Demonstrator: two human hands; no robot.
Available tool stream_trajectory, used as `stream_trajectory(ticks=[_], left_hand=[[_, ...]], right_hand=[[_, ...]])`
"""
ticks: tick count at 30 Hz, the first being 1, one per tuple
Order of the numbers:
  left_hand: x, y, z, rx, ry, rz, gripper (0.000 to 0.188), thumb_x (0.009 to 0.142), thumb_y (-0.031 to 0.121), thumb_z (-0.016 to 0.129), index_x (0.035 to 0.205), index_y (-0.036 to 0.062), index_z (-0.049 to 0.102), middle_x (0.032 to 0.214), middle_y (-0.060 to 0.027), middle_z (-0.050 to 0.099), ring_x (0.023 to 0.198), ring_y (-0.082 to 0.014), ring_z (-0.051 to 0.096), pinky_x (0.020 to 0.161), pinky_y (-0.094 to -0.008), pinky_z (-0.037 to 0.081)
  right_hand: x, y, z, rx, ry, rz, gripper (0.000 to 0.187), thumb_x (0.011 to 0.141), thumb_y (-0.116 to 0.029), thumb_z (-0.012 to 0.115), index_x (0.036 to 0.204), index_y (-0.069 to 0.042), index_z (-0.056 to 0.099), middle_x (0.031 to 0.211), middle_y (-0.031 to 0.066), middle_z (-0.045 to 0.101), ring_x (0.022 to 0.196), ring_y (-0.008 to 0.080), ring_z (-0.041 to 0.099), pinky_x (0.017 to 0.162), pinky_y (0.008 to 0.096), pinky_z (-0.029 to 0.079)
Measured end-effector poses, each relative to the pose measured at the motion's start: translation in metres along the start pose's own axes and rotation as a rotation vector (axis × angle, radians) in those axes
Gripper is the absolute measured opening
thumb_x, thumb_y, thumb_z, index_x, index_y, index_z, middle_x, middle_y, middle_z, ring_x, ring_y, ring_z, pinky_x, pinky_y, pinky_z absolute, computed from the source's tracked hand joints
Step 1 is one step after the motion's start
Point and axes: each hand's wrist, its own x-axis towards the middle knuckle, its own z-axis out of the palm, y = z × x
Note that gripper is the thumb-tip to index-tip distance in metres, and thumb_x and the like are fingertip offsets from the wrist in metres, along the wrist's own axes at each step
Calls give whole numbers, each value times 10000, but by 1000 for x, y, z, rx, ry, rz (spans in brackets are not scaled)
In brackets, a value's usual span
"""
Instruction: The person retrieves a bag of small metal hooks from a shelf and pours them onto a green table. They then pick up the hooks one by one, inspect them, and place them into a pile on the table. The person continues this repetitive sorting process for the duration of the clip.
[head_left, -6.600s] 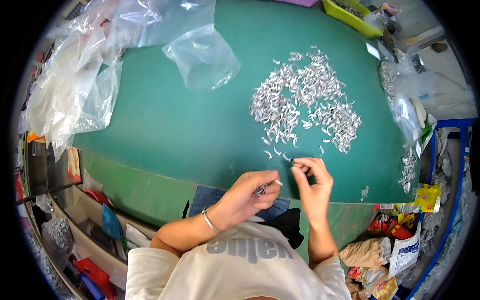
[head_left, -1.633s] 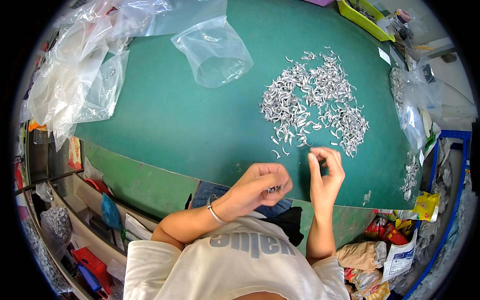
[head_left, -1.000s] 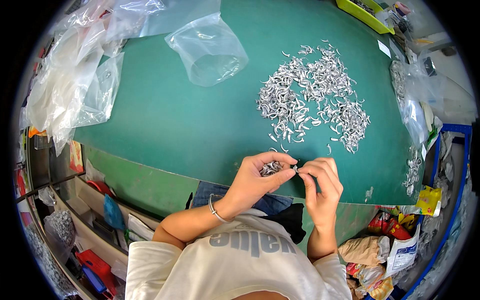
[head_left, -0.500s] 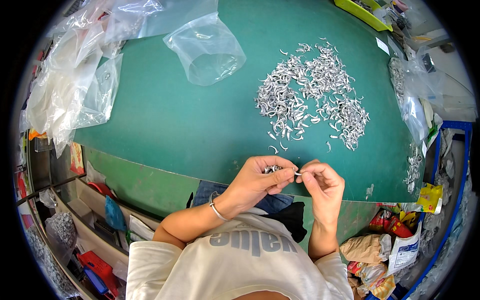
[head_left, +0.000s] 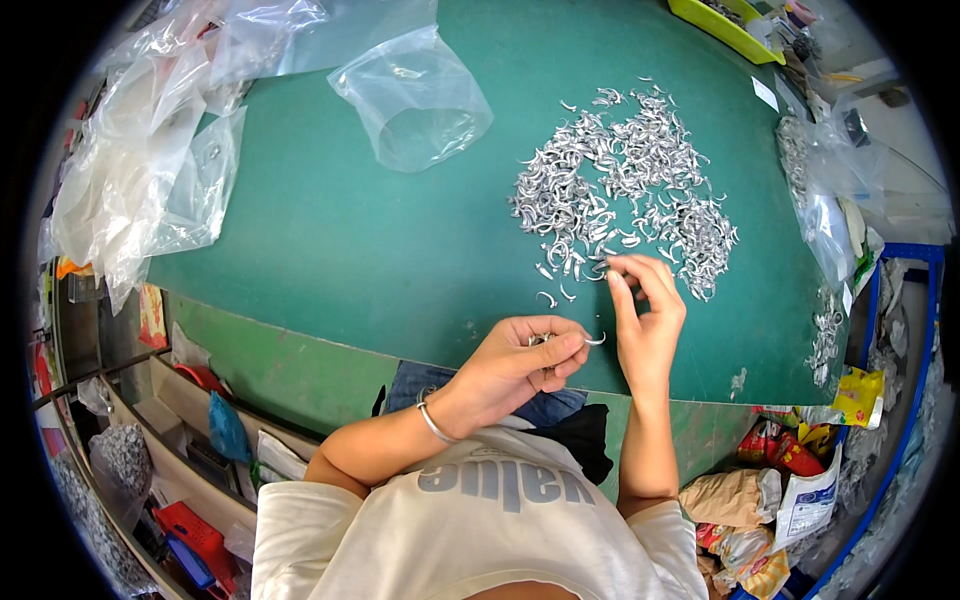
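My left hand [head_left: 530, 360] is closed over several small silvery pieces near the table's front edge. One curved metal piece [head_left: 597, 341] sticks out to the right from between its thumb and forefinger. My right hand [head_left: 648, 300] is at the near edge of a heap of the same curved metal pieces [head_left: 565, 190]. Its fingers are bent, with thumb and forefinger a little apart, by the loose pieces there. Whether a fingertip touches one is too small to tell. A few stray pieces [head_left: 546, 299] lie between the heap and my left hand.
An open clear plastic bag [head_left: 420, 110] lies on the green table [head_left: 330, 240], with more crumpled bags [head_left: 150, 180] at the left. A yellow-green tray [head_left: 725, 30] stands at the far right. Bagged pieces [head_left: 795, 150] and a small pile [head_left: 825, 340] line the right edge.
My right hand has left the left hand's fingertips and moved forward to the heap. The curved piece stays in my left hand, which has hardly moved.
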Motion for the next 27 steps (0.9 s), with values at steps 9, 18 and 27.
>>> stream_trajectory(ticks=[9, 18, 27], left_hand=[[-6, 5, -2, 198, 13, 196, 99, 820, 46, 616, 872, -38, 616, 694, -80, 557, 528, -81, 423, 450, -202, 302], [-11, 9, 4, 421, 47, 249, 65, 781, -17, 632, 837, -49, 628, 741, -98, 603, 566, -85, 511, 463, -192, 383], [-8, 4, 3, 198, -84, 265, 156, 843, 56, 553, 981, -16, 561, 900, -113, 599, 723, -132, 567, 533, -209, 443]], right_hand=[[6, 8, 11, -395, 5, -250, 50, 764, -31, 613, 796, -42, 576, 761, 65, 545, 744, 238, 488, 673, 343, 342], [-22, -13, -13, 636, 37, 303, 47, 865, -11, 536, 899, 11, 559, 821, 51, 583, 729, 105, 544, 668, 229, 424], [-38, -25, -27, 1027, -115, 404, 83, 873, -29, 524, 927, 27, 553, 861, 83, 589, 765, 117, 549, 706, 244, 425]])
